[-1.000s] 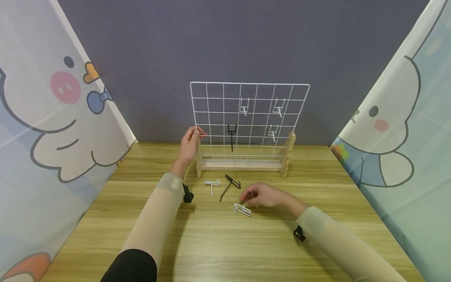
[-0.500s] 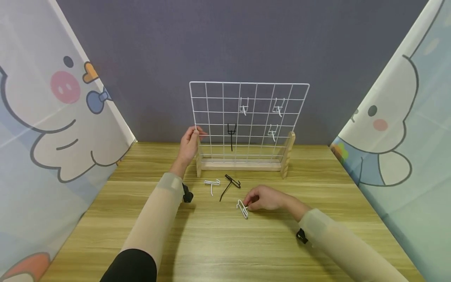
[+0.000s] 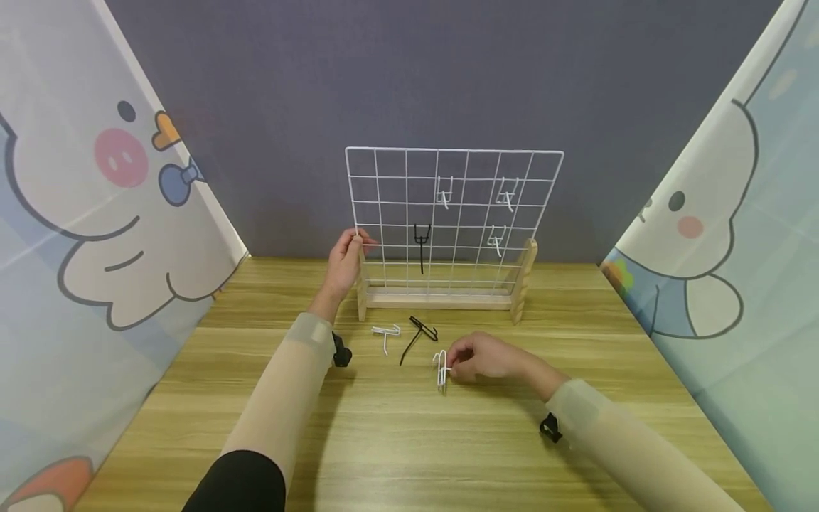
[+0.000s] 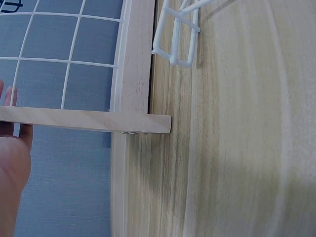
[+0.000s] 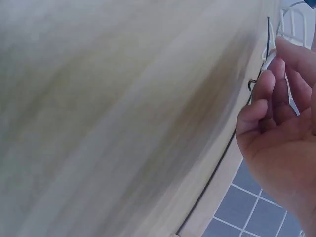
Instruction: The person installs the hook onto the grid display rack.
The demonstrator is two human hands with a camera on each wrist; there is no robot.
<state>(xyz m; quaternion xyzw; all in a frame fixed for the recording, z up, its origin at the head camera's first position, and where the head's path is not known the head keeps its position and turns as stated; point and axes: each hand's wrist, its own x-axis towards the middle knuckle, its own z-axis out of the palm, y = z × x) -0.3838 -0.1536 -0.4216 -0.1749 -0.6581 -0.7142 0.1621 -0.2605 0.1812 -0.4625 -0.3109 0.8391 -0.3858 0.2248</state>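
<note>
While I grip the grid rack [image 3: 441, 301] with the left hand [image 3: 343, 264], the right hand [image 3: 485, 355] pinches 1 white hook [image 3: 441, 369].
Rack carries 3 hung white hooks [image 3: 444, 198], 1 hung black hook [image 3: 421, 254]; pinched piece is in front, near 2 loose hooks [image 3: 423, 328] on table [image 3: 377, 434].

The head view looks forward and down from above the near side of the yellow-brown wood-grained table [image 3: 377, 448] toward its far edge. The left wrist view is close, turned sideways; the right, low and tilted. All share the white wire grid panel [image 3: 457, 227].
</note>
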